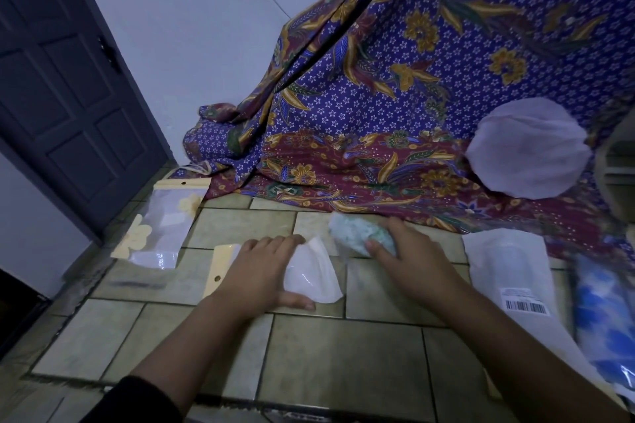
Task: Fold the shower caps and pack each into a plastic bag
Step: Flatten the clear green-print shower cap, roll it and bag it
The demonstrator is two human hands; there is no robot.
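Observation:
On the tiled floor, my left hand (261,271) holds a clear plastic bag (314,276) with a pale yellow header, its open mouth lifted toward the right. My right hand (409,259) grips a folded green-and-white shower cap (357,233) just right of the bag's mouth; the cap is blurred. A white shower cap (527,149) lies spread open on the patterned cloth at the far right. A packed bag with yellow flower print (161,227) lies on the floor at the left.
A purple and maroon batik cloth (378,113) drapes down the back and over the floor. A white mailer with a barcode label (512,271) and a blue-and-white packet (604,323) lie at the right. A dark door (62,86) stands at the left.

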